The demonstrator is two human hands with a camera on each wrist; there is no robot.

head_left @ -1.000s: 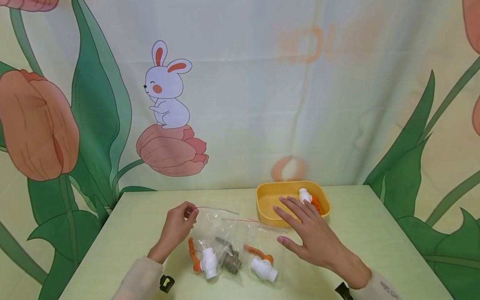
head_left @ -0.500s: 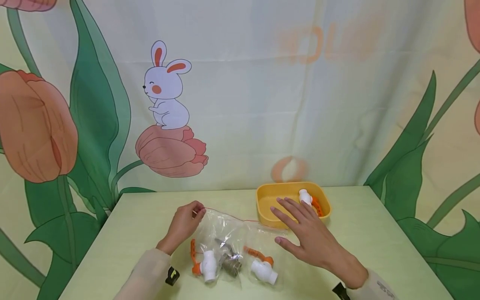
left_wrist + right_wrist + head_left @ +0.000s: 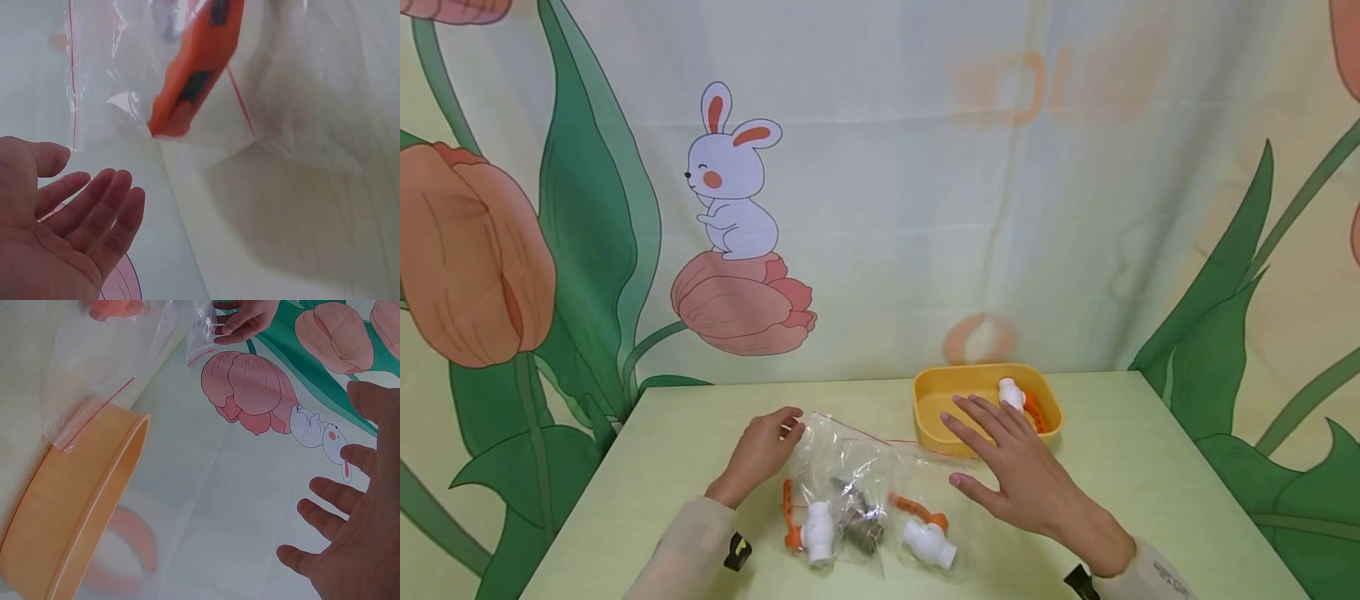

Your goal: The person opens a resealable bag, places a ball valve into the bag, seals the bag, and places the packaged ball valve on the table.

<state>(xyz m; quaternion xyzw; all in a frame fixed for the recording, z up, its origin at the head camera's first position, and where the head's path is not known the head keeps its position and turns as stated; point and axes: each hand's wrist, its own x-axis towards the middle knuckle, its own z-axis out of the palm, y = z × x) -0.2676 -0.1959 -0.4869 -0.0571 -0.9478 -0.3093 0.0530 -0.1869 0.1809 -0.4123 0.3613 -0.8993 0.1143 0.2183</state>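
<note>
Beside the zip edge of a clear bag (image 3: 814, 429), my left hand (image 3: 756, 454) has its fingers loosely bent. In the left wrist view, the left thumb and fingers (image 3: 115, 206) stand apart with nothing between them. The bags overlap: at the left is a white ball valve (image 3: 817, 533) with an orange handle, in the middle a grey metal valve (image 3: 861, 529), at the right another white ball valve (image 3: 928, 543) with an orange handle. My right hand (image 3: 1022, 475) is spread, holds nothing, and hovers in front of the yellow bin (image 3: 936, 433).
Inside the bin lies a white valve (image 3: 1011, 392) with an orange handle (image 3: 1034, 412). The pale green table (image 3: 1150, 467) ends at the back against a printed curtain (image 3: 880, 208). The right bag's zip edge (image 3: 100, 412) lies against the bin's wall.
My left hand first moved right with the bag's zip edge pinched, then let go of it and drew slightly back left. The right hand has hardly moved.
</note>
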